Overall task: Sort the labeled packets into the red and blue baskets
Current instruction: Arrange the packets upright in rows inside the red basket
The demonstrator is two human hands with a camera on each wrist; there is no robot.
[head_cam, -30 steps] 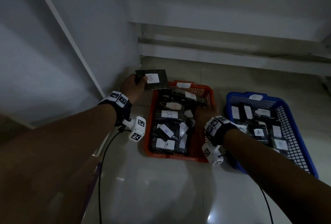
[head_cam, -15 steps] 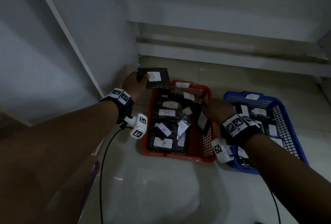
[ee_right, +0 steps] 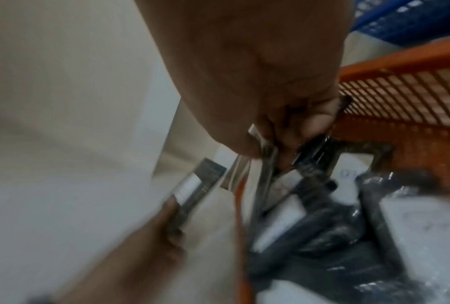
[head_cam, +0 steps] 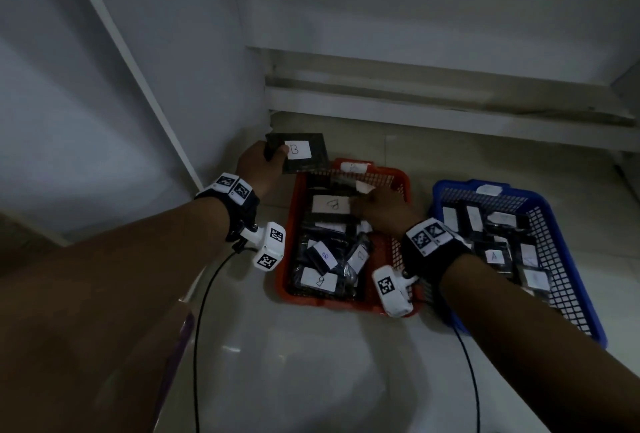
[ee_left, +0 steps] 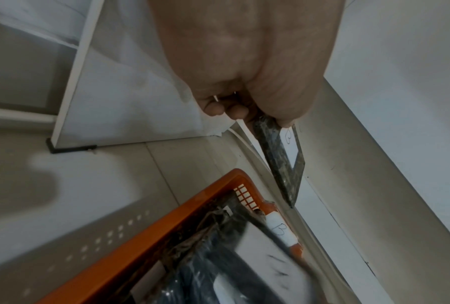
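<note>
My left hand (head_cam: 273, 157) grips a dark packet with a white B label (head_cam: 298, 151), held up beyond the far left corner of the red basket (head_cam: 346, 304). The left wrist view shows that packet (ee_left: 283, 160) edge-on, pinched by the left hand (ee_left: 247, 111). My right hand (head_cam: 375, 206) reaches into the far part of the red basket, which holds several dark packets labelled B. In the right wrist view its curled fingers (ee_right: 315, 121) pinch a dark packet (ee_right: 313, 156) among the pile. The blue basket (head_cam: 564, 259) on the right holds several labelled packets, one marked A.
Both baskets stand side by side on a pale tiled floor (head_cam: 311, 363). A white wall and a slanted white panel (head_cam: 138, 86) close in on the left. A low ledge (head_cam: 450, 121) runs along the back. Cables trail from both wrist cameras.
My right hand, holding a packet, moved left and farther in, from the red basket's right side to its far middle. The left hand with its B packet has stayed put.
</note>
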